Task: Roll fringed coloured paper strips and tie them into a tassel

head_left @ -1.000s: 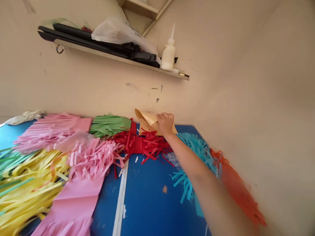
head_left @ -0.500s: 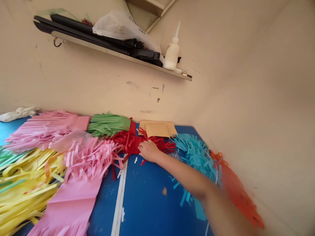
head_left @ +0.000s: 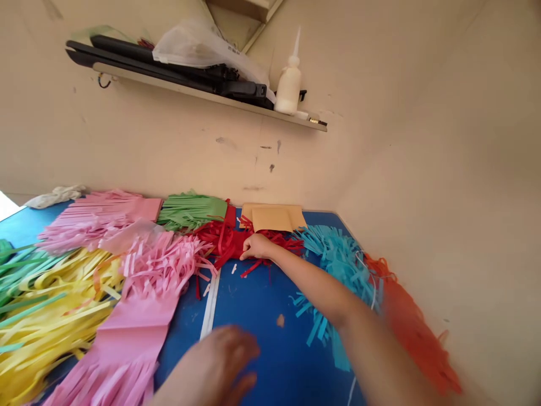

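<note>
My right hand (head_left: 256,247) reaches far across the blue table, fingers pinched at the edge of the red fringed paper (head_left: 232,244). Part of that paper is hidden behind the hand, its loose strips spreading out on both sides. In the lower middle, my left hand (head_left: 220,361) hovers over the table, smeared by motion. Its thumb stands apart from the fingers and nothing shows in it. Pink fringed paper (head_left: 139,321) lies left of it. Light blue fringed paper (head_left: 333,254) is on the far side of my right forearm, partly covered by the arm.
Green fringed paper (head_left: 194,207) and tan paper sheets (head_left: 273,217) lie along the wall. Yellow strips (head_left: 63,304) spread at left; orange paper (head_left: 418,332) is at right. Above, a wall shelf (head_left: 190,95) carries a white nozzle bottle (head_left: 289,87) and black items.
My left hand has come into view from the bottom. My right hand has closed its fingers at the red paper's edge. The view has shifted slightly.
</note>
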Demonstrator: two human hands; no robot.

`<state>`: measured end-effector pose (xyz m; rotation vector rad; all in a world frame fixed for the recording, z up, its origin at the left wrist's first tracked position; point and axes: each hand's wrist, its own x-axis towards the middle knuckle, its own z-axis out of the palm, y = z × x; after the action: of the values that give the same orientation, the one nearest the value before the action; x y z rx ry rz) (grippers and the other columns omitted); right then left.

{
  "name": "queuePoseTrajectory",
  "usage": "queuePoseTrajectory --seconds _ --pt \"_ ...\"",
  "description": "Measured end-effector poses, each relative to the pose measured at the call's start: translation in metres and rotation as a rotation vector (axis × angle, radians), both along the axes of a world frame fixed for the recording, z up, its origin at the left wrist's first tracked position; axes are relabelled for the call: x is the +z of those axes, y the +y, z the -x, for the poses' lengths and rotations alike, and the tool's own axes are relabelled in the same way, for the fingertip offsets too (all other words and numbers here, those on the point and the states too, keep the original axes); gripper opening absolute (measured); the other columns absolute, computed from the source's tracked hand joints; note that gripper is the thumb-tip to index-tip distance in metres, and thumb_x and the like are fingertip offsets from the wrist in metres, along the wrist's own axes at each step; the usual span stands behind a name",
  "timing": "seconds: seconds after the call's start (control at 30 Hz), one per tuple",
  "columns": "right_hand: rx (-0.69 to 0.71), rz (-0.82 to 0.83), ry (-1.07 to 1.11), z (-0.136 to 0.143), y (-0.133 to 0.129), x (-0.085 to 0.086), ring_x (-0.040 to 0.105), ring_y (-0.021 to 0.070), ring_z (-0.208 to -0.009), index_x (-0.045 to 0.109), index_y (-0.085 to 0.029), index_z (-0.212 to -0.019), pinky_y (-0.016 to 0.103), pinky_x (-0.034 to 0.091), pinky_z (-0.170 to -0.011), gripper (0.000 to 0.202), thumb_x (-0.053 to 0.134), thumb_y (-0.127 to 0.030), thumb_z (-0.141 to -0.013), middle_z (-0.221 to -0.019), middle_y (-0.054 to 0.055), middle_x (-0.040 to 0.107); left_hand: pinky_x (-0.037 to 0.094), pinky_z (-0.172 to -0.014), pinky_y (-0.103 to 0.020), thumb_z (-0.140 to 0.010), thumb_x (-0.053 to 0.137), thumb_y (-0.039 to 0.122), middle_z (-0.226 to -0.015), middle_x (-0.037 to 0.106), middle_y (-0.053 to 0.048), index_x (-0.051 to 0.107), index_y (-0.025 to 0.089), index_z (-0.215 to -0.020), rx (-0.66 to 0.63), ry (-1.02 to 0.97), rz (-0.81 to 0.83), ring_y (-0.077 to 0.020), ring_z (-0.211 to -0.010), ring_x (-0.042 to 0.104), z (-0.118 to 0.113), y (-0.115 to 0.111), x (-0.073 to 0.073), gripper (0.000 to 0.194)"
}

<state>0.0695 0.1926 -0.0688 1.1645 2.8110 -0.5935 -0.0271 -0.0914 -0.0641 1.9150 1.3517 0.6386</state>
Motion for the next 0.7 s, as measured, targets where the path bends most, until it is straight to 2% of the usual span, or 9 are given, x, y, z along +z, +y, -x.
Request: queuePoseTrajectory --seconds 0.03,0.07,0.1,0.17,0.23,0.37,0.5,0.6,0.7 --pt "-0.005 0.018 0.012 -0.001 0.000 0.001 0.056 0.0070 -0.057 0.076 -0.018 -0.080 0.017 0.033 -0.053 0.017 0.081 -0.035 -0.076 -0.066 -0.006 0.069 0.041 -0.107 -0.049 -0.093 0.054 0.042 -0.135 0.060 -0.010 0.061 0.025 -0.124 0.018 0.092 -0.062 -0.0271 -0.124 0.054 -0.001 0.027 0.003 0.037" --pt "-0.013 0.025 0.024 -0.001 0.000 0.003 0.055 0.0064 -0.056 0.076 -0.018 -0.078 0.017 0.034 -0.053 0.017 0.080 -0.035 -0.077 -0.065 -0.006 0.068 0.043 -0.106 -0.045 -0.093 0.051 0.044 -0.135 0.061 -0.009 0.060 0.026 -0.127 0.061 0.372 -0.192 -0.0273 -0.124 0.056 -0.002 0.054 0.005 0.040" --pt "-0.027 0.020 0.039 -0.002 -0.001 0.006 0.054 0.0062 -0.055 0.076 -0.018 -0.078 0.017 0.034 -0.053 0.016 0.078 -0.035 -0.079 -0.064 -0.007 0.067 0.042 -0.106 -0.047 -0.091 0.054 0.043 -0.135 0.060 -0.014 0.060 0.021 -0.128 0.112 0.465 -0.236 -0.0315 -0.125 0.054 -0.003 0.081 0.006 0.043" --pt "-0.068 -0.019 0.069 -0.004 -0.003 0.014 0.054 0.0070 -0.055 0.075 -0.018 -0.077 0.017 0.035 -0.055 0.016 0.075 -0.033 -0.081 -0.064 -0.007 0.066 0.039 -0.104 -0.052 -0.094 0.047 0.043 -0.132 0.060 -0.024 0.059 0.008 -0.128 0.190 0.566 -0.282 -0.0375 -0.125 0.054 -0.004 0.123 0.002 0.051" --pt "-0.126 -0.098 0.103 -0.007 -0.006 0.027 0.057 0.0097 -0.060 0.074 -0.019 -0.076 0.020 0.037 -0.059 0.014 0.074 -0.032 -0.081 -0.067 -0.004 0.068 0.036 -0.105 -0.055 -0.093 0.044 0.051 -0.131 0.058 -0.031 0.057 -0.001 -0.128 0.247 0.627 -0.308 -0.0419 -0.123 0.054 -0.004 0.148 -0.008 0.064" --pt "-0.332 -0.369 0.211 -0.013 -0.003 0.073 0.063 0.0211 -0.089 0.071 -0.017 -0.091 0.031 0.041 -0.083 0.018 0.056 -0.027 -0.092 -0.092 0.008 0.071 0.031 -0.105 -0.054 -0.088 0.039 0.070 -0.130 0.060 -0.030 0.060 0.003 -0.126 0.273 0.699 -0.350 -0.0421 -0.120 0.056 -0.001 0.155 -0.030 0.080" --pt "-0.493 -0.637 0.389 -0.009 0.002 0.139 0.056 0.0246 -0.112 0.061 -0.015 -0.115 0.039 0.036 -0.096 0.032 0.033 -0.024 -0.101 -0.115 0.014 0.063 0.028 -0.104 -0.056 -0.086 0.037 0.074 -0.128 0.062 -0.029 0.064 0.006 -0.122 0.307 0.718 -0.397 -0.0423 -0.117 0.057 -0.003 0.155 -0.037 0.082" --pt "-0.393 -0.934 0.608 -0.006 -0.011 0.188 0.053 0.0221 -0.118 0.058 -0.016 -0.117 0.038 0.033 -0.100 0.036 0.025 -0.025 -0.105 -0.119 0.012 0.060 0.030 -0.101 -0.057 -0.086 0.040 0.071 -0.116 0.069 -0.026 0.070 0.008 -0.110 0.348 0.701 -0.459 -0.0414 -0.108 0.060 -0.007 0.156 -0.024 0.074" --pt "-0.079 -1.082 0.648 -0.017 -0.046 0.212 0.053 0.0201 -0.117 0.060 -0.021 -0.111 0.041 0.027 -0.104 0.037 0.023 -0.026 -0.106 -0.114 0.006 0.062 0.037 -0.094 -0.053 -0.089 0.044 0.060 -0.100 0.073 -0.019 0.071 0.015 -0.098 0.421 0.655 -0.564 -0.0367 -0.102 0.062 -0.010 0.136 0.004 0.053"
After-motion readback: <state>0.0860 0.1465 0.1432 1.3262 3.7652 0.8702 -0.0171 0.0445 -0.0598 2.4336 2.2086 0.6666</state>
